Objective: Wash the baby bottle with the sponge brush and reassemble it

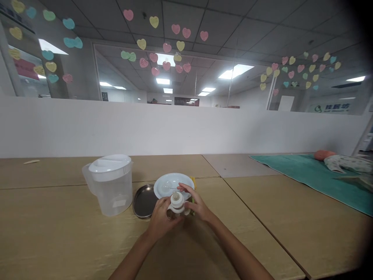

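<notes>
A small baby bottle [177, 202] with a white collar, a pale nipple on top and white side handles is upright between my hands. My left hand [161, 218] is wrapped round its left side. On the right, my right hand [198, 204] touches the bottle's handle with its lower fingers, while the upper fingers stretch out over the collar. Just beyond is a white plate [171, 179] with a small clear item [166, 186] on it. A dark round metal tray [145, 202] lies left of the plate. Something yellow [194, 182] shows partly behind my right hand.
A clear plastic pitcher [115, 194] with a white lid stands at the left on the wooden table [58, 233]. A teal mat [305, 171] holding a doll-like figure [346, 162] lies far right. A white wall [175, 132] borders the back.
</notes>
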A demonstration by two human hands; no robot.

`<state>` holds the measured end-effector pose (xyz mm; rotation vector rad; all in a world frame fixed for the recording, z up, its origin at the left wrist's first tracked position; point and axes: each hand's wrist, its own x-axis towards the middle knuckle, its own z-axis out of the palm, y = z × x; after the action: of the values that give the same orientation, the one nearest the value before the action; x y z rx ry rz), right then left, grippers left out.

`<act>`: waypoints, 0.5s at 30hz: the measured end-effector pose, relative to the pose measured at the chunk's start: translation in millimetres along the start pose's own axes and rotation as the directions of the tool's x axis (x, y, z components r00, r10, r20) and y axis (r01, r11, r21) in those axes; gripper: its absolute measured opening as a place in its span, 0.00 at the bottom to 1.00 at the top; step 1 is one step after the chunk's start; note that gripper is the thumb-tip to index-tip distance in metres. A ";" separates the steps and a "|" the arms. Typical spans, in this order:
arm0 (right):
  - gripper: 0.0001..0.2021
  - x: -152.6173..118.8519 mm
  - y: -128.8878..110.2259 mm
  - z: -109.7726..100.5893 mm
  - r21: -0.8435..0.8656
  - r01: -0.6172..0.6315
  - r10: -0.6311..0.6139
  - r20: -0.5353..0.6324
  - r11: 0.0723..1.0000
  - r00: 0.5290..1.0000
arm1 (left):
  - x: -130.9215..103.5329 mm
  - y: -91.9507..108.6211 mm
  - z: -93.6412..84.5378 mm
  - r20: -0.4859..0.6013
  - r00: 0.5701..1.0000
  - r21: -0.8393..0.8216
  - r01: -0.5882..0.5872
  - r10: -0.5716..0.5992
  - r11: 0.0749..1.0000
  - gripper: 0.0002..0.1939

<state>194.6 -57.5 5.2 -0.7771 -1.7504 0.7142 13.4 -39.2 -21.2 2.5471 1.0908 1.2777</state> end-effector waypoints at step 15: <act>0.25 15.5 -13.3 4.1 0.469 -0.068 0.183 -0.203 0.880 0.962 | -2.3 -7.8 4.4 0.000 1.000 0.020 0.017 -0.017 1.000 0.35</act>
<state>184.8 -53.8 23.2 -0.6205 -1.2460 1.0311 11.4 -33.9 -28.5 2.5461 1.1289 1.2689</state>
